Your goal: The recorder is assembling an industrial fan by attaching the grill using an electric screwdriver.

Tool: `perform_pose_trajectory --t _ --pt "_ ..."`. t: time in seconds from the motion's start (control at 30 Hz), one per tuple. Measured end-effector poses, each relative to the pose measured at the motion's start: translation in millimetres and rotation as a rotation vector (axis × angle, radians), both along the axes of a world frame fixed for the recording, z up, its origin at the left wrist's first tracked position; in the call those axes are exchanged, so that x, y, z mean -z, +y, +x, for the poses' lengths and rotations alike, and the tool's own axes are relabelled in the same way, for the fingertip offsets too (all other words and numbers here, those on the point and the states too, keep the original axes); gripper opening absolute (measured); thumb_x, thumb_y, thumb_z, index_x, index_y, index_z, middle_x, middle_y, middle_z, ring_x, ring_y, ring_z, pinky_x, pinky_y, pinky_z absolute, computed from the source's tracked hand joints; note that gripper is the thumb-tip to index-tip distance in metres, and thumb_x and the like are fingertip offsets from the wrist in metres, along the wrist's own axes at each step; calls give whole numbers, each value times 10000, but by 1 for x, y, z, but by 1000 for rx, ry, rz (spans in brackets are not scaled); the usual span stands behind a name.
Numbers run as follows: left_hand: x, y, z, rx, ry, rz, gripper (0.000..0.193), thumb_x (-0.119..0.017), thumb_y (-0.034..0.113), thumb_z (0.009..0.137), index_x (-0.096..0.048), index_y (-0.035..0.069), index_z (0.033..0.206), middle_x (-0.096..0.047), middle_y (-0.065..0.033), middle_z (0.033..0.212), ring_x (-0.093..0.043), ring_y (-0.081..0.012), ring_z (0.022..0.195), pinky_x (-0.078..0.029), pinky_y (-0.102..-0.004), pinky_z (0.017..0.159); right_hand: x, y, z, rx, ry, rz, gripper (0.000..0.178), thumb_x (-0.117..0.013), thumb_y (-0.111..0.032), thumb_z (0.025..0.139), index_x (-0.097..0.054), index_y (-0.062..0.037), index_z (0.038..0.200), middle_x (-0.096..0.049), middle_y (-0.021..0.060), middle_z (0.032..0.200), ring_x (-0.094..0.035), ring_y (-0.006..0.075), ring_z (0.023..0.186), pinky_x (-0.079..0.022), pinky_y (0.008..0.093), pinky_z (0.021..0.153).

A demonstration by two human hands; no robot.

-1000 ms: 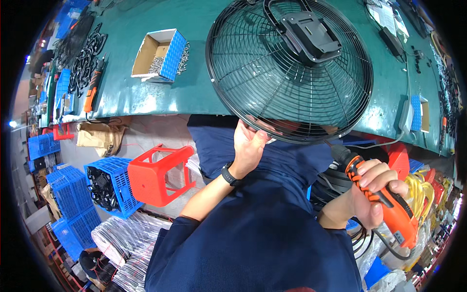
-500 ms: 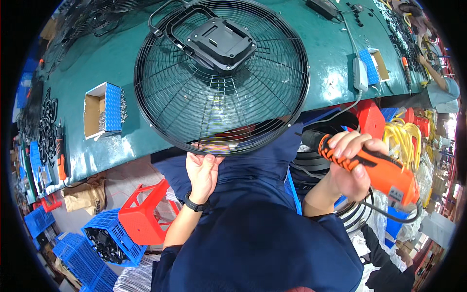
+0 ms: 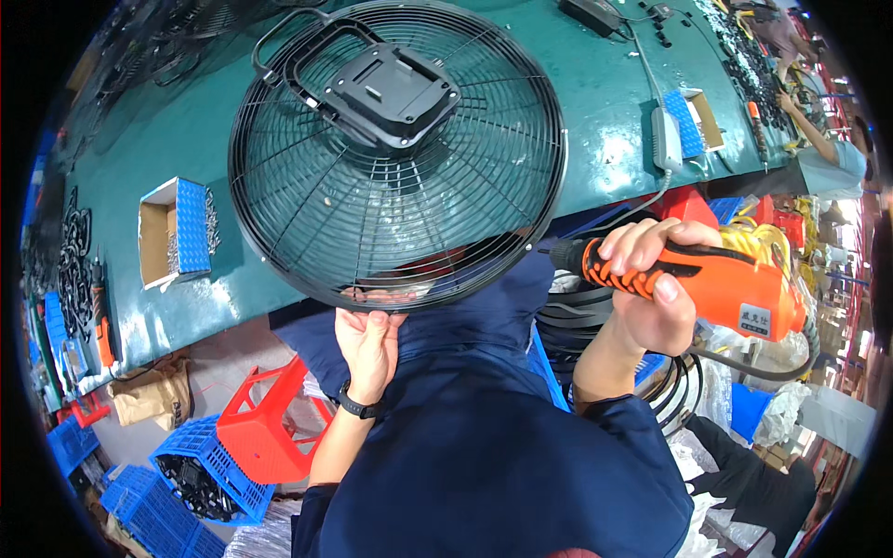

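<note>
Two at once: clasped the lower rim of a black wire fan (image 3: 397, 172) with the left hand (image 3: 367, 352), fingers partly hidden behind the wires; clamped the right hand (image 3: 656, 279) around the body of an orange power screwdriver (image 3: 730, 272). Had the fan at the near edge of the green table (image 3: 595, 102), lower rim past that edge in view, black housing (image 3: 395, 93) and handle (image 3: 296, 70) on the face toward the camera. Could not make out any contact with the tabletop. Aimed the screwdriver's bit left, just beside the lower right rim; could not tell touching from a small gap. Wore a black watch (image 3: 358, 404) on the left wrist.

Left of the fan, saw an open blue box (image 3: 193, 228), with small screws (image 3: 212, 223) lying right beside it. Farther left, spotted a second orange screwdriver (image 3: 102, 325). To the right, noted another blue box (image 3: 688, 126) next to a pale block (image 3: 666, 139) on a cable. Below the table, saw a red stool (image 3: 265, 428) near a blue crate (image 3: 240, 484).
</note>
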State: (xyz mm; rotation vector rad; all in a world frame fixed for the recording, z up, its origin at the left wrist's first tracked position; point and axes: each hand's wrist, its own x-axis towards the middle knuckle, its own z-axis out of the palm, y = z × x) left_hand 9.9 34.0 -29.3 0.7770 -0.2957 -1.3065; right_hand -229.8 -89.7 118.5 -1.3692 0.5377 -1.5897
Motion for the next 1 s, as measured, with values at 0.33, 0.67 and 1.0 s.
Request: perform_pose_trajectory --t 0.33,0.67,1.0 --pt "-2 -1 1 40 -78 -18 361 -624 193 913 -413 84 1185 -610 -98 1102 -610 -272 1045 -488 -439 944 -8 6 -6 96 -39 -2 435 -607 -111 751 -413 11 1121 -539 140 782 -546 232 679 -490 385 644" --pt "2 0 1 16 -63 -35 365 -623 201 912 -412 81 1184 -603 -103 1084 -615 -275 1039 -494 -448 946 -3 -1 -1 31 -28 74 427 -609 -105 769 -409 -5 1132 -546 131 803 -551 230 708 -483 384 673" --pt "-3 -2 -2 -11 -80 -17 338 -617 197 919 -417 75 1163 -611 -80 1081 -624 -259 1007 -511 -360 832 3 -10 9 -11 -3 99 415 -583 -106 783 -425 6 1150 -558 128 810 -552 225 690 -482 393 675"
